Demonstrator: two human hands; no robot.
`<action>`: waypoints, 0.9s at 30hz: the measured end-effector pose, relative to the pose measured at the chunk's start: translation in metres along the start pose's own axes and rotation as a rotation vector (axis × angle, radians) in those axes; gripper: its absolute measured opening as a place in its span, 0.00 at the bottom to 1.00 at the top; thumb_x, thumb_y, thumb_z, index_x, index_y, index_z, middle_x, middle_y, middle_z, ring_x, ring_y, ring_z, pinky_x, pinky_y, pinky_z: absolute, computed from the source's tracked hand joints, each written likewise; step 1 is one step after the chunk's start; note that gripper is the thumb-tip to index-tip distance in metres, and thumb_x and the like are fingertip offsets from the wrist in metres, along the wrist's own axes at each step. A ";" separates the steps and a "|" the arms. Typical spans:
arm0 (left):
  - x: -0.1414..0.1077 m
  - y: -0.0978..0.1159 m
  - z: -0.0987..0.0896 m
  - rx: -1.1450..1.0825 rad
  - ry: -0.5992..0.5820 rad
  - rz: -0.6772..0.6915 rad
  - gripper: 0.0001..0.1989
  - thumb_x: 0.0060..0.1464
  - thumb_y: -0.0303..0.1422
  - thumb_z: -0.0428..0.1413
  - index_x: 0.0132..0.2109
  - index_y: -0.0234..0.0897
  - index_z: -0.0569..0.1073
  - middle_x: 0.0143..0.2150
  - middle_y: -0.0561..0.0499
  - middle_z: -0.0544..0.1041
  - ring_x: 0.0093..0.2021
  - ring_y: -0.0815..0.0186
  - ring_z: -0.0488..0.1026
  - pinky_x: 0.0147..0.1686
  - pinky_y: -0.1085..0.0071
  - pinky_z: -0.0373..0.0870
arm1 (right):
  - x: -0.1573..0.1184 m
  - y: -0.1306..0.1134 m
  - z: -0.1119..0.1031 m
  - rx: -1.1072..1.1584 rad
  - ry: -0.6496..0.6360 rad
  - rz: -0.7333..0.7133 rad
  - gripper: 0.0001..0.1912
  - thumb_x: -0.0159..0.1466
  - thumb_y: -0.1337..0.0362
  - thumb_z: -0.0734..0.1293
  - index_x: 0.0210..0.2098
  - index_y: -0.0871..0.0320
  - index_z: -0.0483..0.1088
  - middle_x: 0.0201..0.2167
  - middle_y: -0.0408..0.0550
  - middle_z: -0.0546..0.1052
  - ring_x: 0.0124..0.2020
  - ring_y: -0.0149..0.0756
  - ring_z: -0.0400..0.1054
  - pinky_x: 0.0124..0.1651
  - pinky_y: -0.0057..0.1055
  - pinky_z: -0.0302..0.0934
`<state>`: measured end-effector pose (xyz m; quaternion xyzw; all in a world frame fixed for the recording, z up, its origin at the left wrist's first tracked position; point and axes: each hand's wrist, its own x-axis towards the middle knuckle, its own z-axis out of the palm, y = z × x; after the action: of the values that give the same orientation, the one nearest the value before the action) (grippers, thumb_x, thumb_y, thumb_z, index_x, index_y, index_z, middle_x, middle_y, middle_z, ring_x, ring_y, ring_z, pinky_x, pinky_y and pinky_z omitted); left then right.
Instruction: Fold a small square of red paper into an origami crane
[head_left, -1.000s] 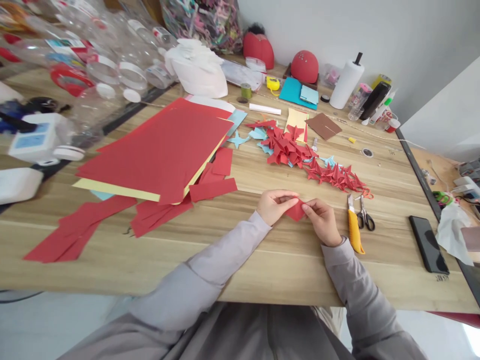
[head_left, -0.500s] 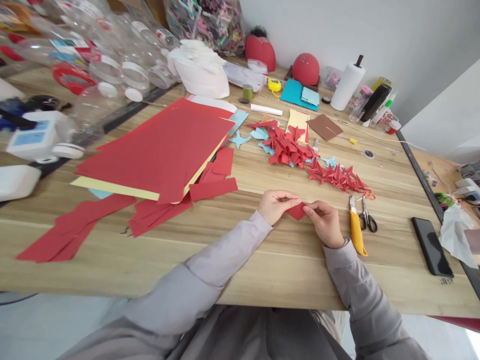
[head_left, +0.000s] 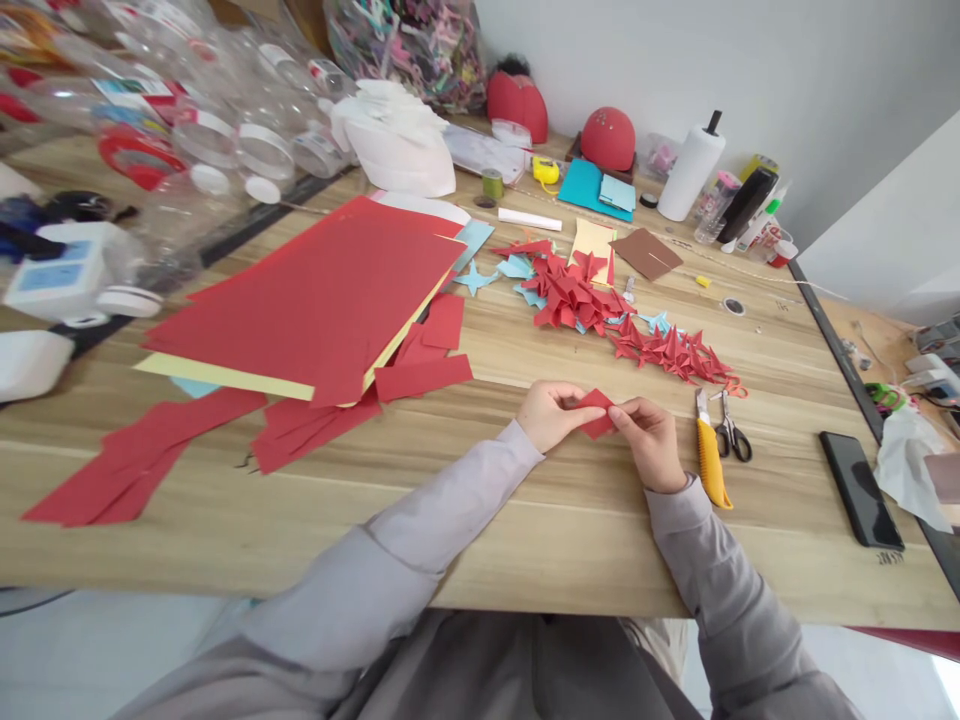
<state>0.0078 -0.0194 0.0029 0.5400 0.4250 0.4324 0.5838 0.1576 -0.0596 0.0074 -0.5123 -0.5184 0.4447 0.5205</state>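
The left hand (head_left: 551, 415) and right hand (head_left: 651, 445) pinch a small folded piece of red paper (head_left: 596, 410) between their fingertips, holding it over the wooden tabletop (head_left: 540, 540). Just to the right lie a yellow utility knife (head_left: 709, 465) and scissors (head_left: 731, 435); folded red and blue paper shapes (head_left: 577, 298) spread farther away.

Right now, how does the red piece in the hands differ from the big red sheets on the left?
The folded red paper is small and creased; the red sheets are far larger and flat. The folded paper is pinched between the left hand and right hand; the sheets lie stacked on a yellow sheet. Both are red paper.
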 end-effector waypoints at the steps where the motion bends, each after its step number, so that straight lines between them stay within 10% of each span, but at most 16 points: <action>1: 0.000 -0.001 0.001 0.020 -0.011 -0.004 0.13 0.33 0.38 0.64 0.23 0.31 0.75 0.18 0.53 0.73 0.20 0.72 0.65 0.21 0.76 0.61 | 0.000 0.000 0.000 0.011 -0.007 0.000 0.09 0.53 0.56 0.69 0.25 0.56 0.72 0.22 0.44 0.74 0.26 0.32 0.67 0.32 0.31 0.63; 8: -0.004 -0.005 0.006 0.090 -0.112 -0.051 0.13 0.35 0.34 0.63 0.17 0.31 0.69 0.13 0.58 0.65 0.15 0.78 0.57 0.15 0.79 0.53 | -0.002 0.005 0.001 -0.092 -0.052 -0.102 0.05 0.54 0.60 0.69 0.27 0.55 0.75 0.23 0.43 0.71 0.26 0.31 0.64 0.30 0.30 0.59; 21: -0.009 -0.005 0.016 -0.240 -0.303 -0.359 0.13 0.40 0.31 0.62 0.32 0.30 0.68 0.20 0.51 0.75 0.18 0.67 0.72 0.18 0.72 0.70 | 0.002 0.005 -0.003 -0.048 0.199 -0.109 0.06 0.53 0.61 0.69 0.26 0.57 0.74 0.23 0.43 0.72 0.26 0.30 0.64 0.30 0.28 0.58; 27: -0.006 -0.006 0.014 -0.310 -0.295 -0.338 0.15 0.40 0.34 0.63 0.30 0.31 0.65 0.17 0.53 0.73 0.14 0.69 0.69 0.14 0.74 0.68 | 0.003 0.003 -0.005 -0.060 0.084 0.033 0.12 0.56 0.56 0.66 0.27 0.59 0.73 0.17 0.40 0.69 0.17 0.25 0.57 0.20 0.24 0.53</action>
<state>0.0201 -0.0294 -0.0022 0.4226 0.3482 0.3054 0.7791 0.1634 -0.0563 0.0049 -0.5544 -0.5007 0.4159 0.5186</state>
